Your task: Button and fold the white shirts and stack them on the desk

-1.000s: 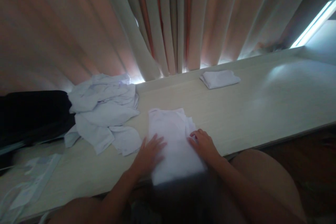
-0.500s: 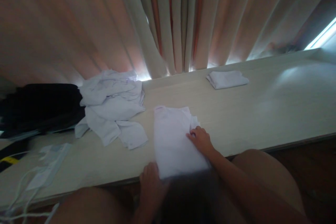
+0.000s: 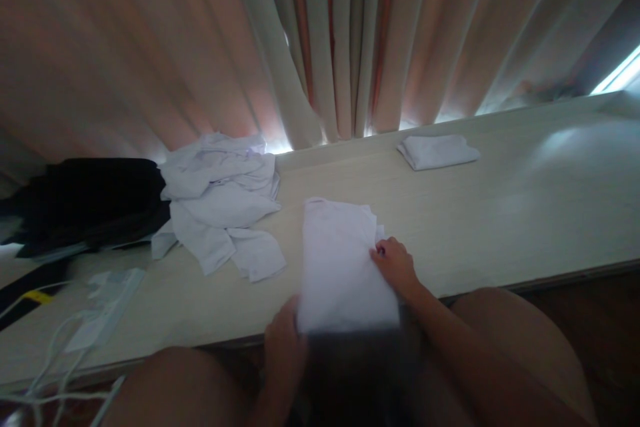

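Observation:
A white shirt (image 3: 345, 267), folded into a rough rectangle, lies in front of me at the table's front edge, its lower end reaching my lap. My right hand (image 3: 396, 265) is closed on its right edge, thumb and fingers pinching the cloth. A small bit of the shirt sticks out beyond that edge. At the lower left corner, my left hand (image 3: 285, 333) has its fingers curled on the cloth; they are blurred and partly dark. Left of it lies a loose heap of white clothes (image 3: 220, 193), with sleeve-like ends hanging toward me.
A folded white cloth piece (image 3: 437, 151) lies toward the back right of the pale table (image 3: 525, 213). Black clothes (image 3: 100, 203) are stacked at far left. A white power strip (image 3: 105, 310) with cables sits at front left. Curtains (image 3: 350, 40) hang along the back edge.
The shirt's lower left corner has shifted slightly inward with my left hand. My right hand keeps its pinch on the right edge. The whole view has moved a little.

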`<state>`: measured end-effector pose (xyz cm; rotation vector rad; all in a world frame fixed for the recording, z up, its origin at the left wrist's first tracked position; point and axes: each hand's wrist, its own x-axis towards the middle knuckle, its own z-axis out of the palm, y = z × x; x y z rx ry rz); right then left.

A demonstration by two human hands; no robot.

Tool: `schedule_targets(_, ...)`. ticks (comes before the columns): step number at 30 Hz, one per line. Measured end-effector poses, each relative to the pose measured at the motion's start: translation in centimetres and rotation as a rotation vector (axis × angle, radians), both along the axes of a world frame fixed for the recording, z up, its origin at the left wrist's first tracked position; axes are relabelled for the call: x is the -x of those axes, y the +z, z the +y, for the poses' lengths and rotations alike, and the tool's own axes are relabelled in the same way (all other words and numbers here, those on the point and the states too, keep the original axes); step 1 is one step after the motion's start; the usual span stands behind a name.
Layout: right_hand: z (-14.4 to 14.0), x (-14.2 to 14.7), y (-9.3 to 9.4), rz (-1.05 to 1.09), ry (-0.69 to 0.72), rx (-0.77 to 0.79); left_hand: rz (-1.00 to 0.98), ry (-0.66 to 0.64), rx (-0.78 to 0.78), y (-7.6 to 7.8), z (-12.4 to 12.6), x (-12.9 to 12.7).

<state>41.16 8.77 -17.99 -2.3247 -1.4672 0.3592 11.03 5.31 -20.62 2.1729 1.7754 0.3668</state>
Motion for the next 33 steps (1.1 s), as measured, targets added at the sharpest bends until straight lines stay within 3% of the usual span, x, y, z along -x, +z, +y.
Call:
schedule_targets(7,-1.2,0.3,0.6,-0.067,0.014,0.068,0.347,-0.149,-0.011,-0.8,0.4,0.8)
schedule_targets(10,-2.1,0.8,1.4,-0.167,0.034,-0.036,0.380,-0.181,-0.074,-0.7,0.2,1.2)
schedule_targets(13,-3.3,1.6,1.5,-0.324,0.233,-0.184,0.331,-0.221,-0.191,-1.0,0.3,1.7)
schedule_targets(16,-4.7,2.7,0.2,-0.413,0.425,-0.144,0.331,-0.325,-0.335,-2.0,0.6,1.3)
schedule_targets(19,-6.3,3.2,-1.8,-0.428,0.450,-0.048,0.386,-0.435,-0.353,-2.7,0.2,0.4)
schedule_targets(23,-7.6,2.7,-3.0,-0.398,0.448,-0.025,0.395,-0.554,-0.254,-1.3,-0.7,0.3)
schedule_targets(27,-6.5,1.9,-0.4,-0.318,0.474,-0.070,0.319,-0.652,-0.134,2.5,1.2,0.4)
schedule_targets(29,-4.6,2.1,1.9,-0.266,0.532,-0.128,0.291,-0.604,-0.134,4.1,3.2,-0.9)
schedule_targets(31,-1.6,2.9,3.9,-0.221,0.659,-0.189,0.277,-0.552,-0.161,4.6,5.1,-3.1)
schedule_targets(33,1.9,4.1,5.0,-0.206,0.827,-0.216,0.254,-0.511,-0.177,3.9,6.1,-5.8)
